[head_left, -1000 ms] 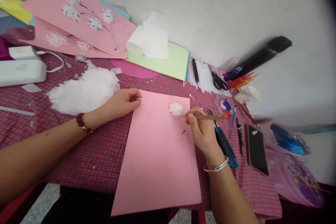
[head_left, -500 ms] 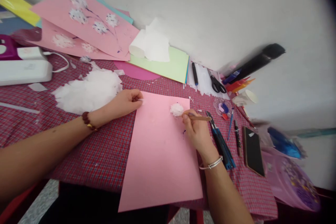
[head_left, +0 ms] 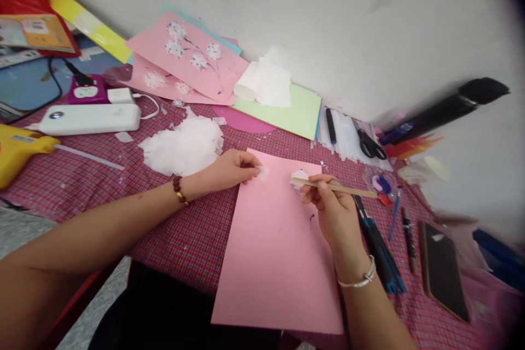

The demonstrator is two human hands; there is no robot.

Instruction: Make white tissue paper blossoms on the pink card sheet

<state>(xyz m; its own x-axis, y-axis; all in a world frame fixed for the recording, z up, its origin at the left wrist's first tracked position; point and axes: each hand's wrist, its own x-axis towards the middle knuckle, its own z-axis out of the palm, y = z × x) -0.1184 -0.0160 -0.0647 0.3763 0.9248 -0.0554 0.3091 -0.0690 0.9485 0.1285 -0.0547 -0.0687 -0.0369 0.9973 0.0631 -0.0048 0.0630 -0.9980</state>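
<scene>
Right hand (head_left: 334, 213) grips a wooden stick (head_left: 348, 190), its tip pressed into a white tissue puff (head_left: 298, 178) near the far edge of the pink sheet (head_left: 279, 251). Left hand (head_left: 233, 168) pinches a tissue scrap (head_left: 261, 171) at the sheet's far left corner. A tissue pile (head_left: 184, 145) lies just beyond it on the checked table (head_left: 82, 186).

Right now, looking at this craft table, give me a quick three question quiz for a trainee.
1. What does the right hand hold?
2. The white tissue pile lies: A) on the cloth left of the pink sheet; B) on the sheet; C) under the right hand.
3. True or false: the left hand lies flat and open on the sheet.
Key: 1 a wooden stick. 2 A. 3 false: its fingers pinch a tissue scrap at the sheet's edge.
</scene>
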